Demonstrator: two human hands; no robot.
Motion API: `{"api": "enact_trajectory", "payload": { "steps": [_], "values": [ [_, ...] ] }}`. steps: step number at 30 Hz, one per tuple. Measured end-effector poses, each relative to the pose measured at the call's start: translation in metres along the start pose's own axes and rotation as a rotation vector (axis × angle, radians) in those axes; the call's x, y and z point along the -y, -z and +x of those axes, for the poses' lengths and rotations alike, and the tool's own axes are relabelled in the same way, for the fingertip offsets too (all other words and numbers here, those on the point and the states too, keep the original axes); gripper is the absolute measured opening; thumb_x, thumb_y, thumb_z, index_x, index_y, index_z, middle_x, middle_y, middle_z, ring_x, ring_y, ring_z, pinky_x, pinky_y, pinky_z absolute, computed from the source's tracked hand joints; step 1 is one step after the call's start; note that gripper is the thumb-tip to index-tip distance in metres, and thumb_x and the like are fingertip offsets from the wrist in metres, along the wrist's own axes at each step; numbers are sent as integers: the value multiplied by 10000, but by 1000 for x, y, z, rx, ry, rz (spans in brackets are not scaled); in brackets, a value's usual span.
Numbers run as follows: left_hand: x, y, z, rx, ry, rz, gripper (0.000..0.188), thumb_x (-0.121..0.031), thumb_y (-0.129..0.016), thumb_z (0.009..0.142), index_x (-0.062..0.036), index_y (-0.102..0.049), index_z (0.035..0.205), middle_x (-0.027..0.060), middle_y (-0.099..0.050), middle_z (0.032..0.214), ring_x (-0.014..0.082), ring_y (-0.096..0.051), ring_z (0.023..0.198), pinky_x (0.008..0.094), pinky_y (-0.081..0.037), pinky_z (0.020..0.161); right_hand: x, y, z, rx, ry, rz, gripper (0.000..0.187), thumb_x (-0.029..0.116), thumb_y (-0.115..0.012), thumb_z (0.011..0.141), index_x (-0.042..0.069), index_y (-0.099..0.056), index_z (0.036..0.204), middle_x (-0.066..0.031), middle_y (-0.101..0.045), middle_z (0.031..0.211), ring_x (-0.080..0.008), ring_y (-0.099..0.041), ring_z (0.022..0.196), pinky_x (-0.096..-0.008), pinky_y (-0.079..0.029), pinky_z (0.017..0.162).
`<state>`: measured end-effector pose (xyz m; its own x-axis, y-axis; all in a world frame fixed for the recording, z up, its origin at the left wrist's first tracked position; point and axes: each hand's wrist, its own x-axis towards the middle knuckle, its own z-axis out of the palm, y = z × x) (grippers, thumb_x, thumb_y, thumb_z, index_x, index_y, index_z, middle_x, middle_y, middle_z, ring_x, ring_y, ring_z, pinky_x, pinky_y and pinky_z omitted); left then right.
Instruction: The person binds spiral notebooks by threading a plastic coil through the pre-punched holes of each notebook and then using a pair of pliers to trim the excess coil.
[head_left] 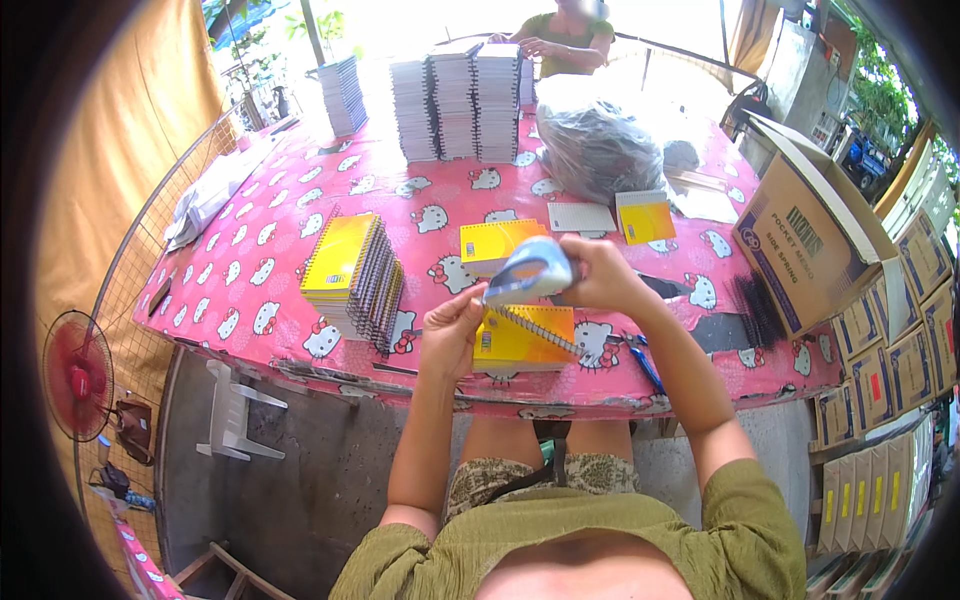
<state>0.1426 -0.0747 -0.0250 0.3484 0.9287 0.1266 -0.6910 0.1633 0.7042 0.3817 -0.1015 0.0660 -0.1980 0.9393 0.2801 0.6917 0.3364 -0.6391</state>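
My left hand [452,330] is closed in a pinch at the upper end of a dark spiral binding coil [535,327]. This coil slants down to the right, across a yellow spiral notebook stack [525,350] at the table's front edge. In my right hand [605,275] is a rounded blue-and-white object [530,268], slightly blurred; its exact kind is hard to make out. Its left end comes close to my left fingertips. Just behind it lies another group of yellow notebooks [495,240]. To the left stands a taller stack of yellow spiral notebooks [345,265].
Blue-handled pliers [643,362] lie right of my hands, near loose black coils [758,310] and an open cardboard box [815,235]. Tall notebook stacks [455,105] and a plastic-wrapped bundle [600,150] stand behind. Another person [570,45] is across the table; a red fan [80,375] stands left.
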Motion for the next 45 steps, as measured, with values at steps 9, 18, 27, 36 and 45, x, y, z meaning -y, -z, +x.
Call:
{"api": "enact_trajectory", "payload": {
  "steps": [9, 18, 27, 36, 45],
  "values": [
    [-7, 11, -1, 86, -56, 40, 164, -38, -598, 906, 39, -635, 1046, 107, -679, 939, 171, -656, 857, 294, -546, 765, -14, 0, -2, -151, -268, -374, 370, 49, -611, 673, 39, -592, 1042, -181, -654, 1020, -368, -623, 979, -456, -505, 800],
    [-27, -52, 6, 72, -347, 493, 152, 82, -664, 809, -15, -570, 880, 104, -673, 925, 114, -635, 796, 233, -527, 717, -102, -4, -106, -241, -353, -478, 726, 423, -771, 689, 16, -533, 1241, -226, -496, 1300, -382, -475, 1205, -458, -427, 968],
    [4, -72, -68, 195, -635, 1103, 267, 50, -777, 692, 4, -658, 927, 214, -644, 1099, 215, -674, 868, 319, -560, 729, -55, -30, -185, -152, -416, -530, 593, 403, -677, 805, 15, -545, 1234, -191, -529, 1196, -358, -477, 1132, -476, -342, 979],
    [26, -66, -68, 160, -734, 1076, 217, 63, -751, 688, 11, -702, 893, 179, -652, 1060, 241, -667, 878, 325, -546, 745, 56, -25, -163, -258, -101, -42, 407, 258, -713, 799, 43, -602, 1126, -178, -575, 1050, -342, -556, 980, -434, -456, 845],
    [29, -65, -71, 110, -682, 1034, 254, 112, -685, 701, -2, -699, 927, 134, -689, 951, 243, -664, 864, 333, -525, 777, 59, -41, -153, -279, -125, -28, 432, 240, -735, 758, 40, -596, 1115, -174, -577, 1065, -354, -552, 1000, -449, -447, 861]
  ]
}}
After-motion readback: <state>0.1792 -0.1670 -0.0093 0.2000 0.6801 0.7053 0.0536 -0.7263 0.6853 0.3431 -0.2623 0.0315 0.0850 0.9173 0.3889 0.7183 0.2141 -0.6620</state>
